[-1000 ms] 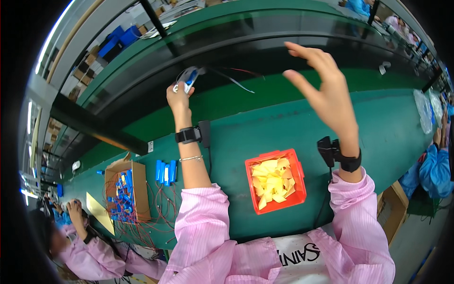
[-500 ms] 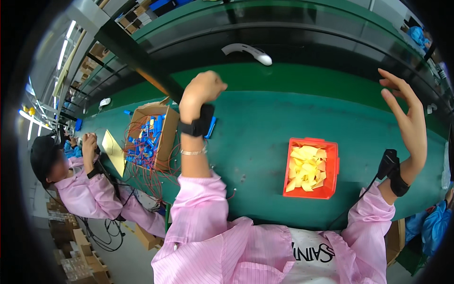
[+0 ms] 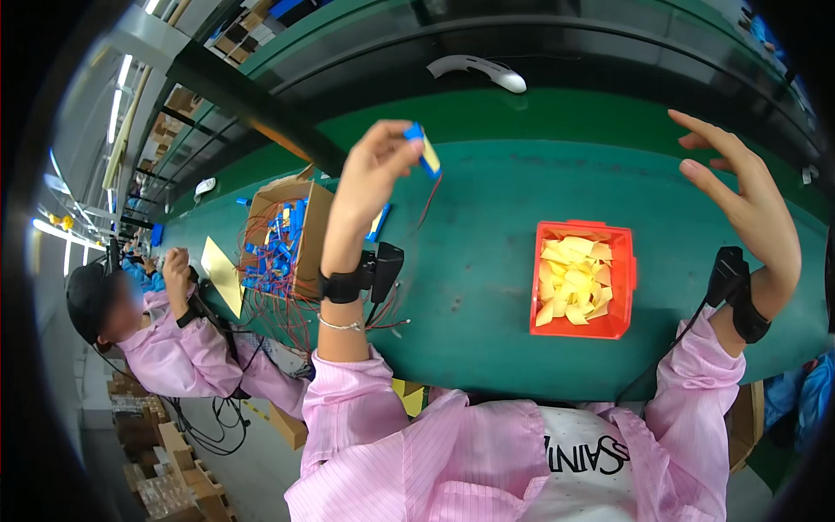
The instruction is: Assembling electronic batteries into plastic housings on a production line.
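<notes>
- From where I stand, taking the red bin point(image 3: 629, 287) as the clock's centre, the blue battery pack point(image 3: 428, 157) is up at ten o'clock, above the worktop point(image 3: 470, 348).
- The left hand point(image 3: 370, 178) pinches that pack between thumb and fingers, its yellow patch showing and a thin red wire point(image 3: 428, 204) hanging loose.
- That looks like the right way to carry it: grip the wrapped body, I'd say, and put no pull on the wire where it joins.
- The right hand point(image 3: 744, 187), at two o'clock, is raised with fingers spread, grasping nothing.
- I'd keep the dangling wire well away from the tangled leads at nine o'clock, as it could snag there.
- Counting now: one pack held, and at least one blue pack point(image 3: 378, 224) on the worktop, partly hidden behind the left wrist.
- One cardboard box point(image 3: 313, 235) at nine o'clock; its heaped blue packs point(image 3: 277, 248) overlap too much to count.
- One red bin, its yellow paper pieces point(image 3: 574, 278) too jumbled to number.
- One yellow sheet point(image 3: 222, 277), past the box at nine; one white curved device point(image 3: 478, 70) at eleven.
</notes>
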Demonstrator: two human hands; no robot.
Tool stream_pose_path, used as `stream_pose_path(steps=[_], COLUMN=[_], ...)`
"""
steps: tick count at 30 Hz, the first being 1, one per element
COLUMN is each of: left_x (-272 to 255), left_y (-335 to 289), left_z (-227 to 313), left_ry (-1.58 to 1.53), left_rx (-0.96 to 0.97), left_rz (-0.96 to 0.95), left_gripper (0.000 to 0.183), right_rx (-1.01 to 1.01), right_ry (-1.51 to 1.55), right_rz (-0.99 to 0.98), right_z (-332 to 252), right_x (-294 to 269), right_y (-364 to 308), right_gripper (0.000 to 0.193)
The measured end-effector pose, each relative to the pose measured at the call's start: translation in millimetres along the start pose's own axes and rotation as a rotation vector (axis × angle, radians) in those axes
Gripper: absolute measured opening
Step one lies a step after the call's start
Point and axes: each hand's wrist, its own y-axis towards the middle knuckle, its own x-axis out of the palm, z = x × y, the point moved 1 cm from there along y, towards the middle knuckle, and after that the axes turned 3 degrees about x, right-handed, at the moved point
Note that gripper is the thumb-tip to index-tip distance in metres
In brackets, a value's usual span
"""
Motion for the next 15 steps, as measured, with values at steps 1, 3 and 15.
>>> stream_pose_path(steps=[1, 3, 15], left_x=[7.5, 20.0, 123.0], left_y=[4.6, 11.6, 49.6], left_z=[22.5, 65.2, 130.1], left_ry=[-0.117, -0.329, -0.494], left_rx=[0.05, 0.124, 0.484], left_rz=[0.056, 0.063, -0.305], left_gripper=[0.033, 0.035, 0.034], right_rx=[-0.004, -0.034, -0.082], right_ry=[0.002, 0.055, 1.093], right_rz=[0.0, 0.014, -0.08], right_z=[-1.7, -6.2, -17.7], right_x=[0.2, 3.8, 36.6], right_y=[0.4, 4.6, 43.3], right_gripper=[0.042, 0.038, 0.053])
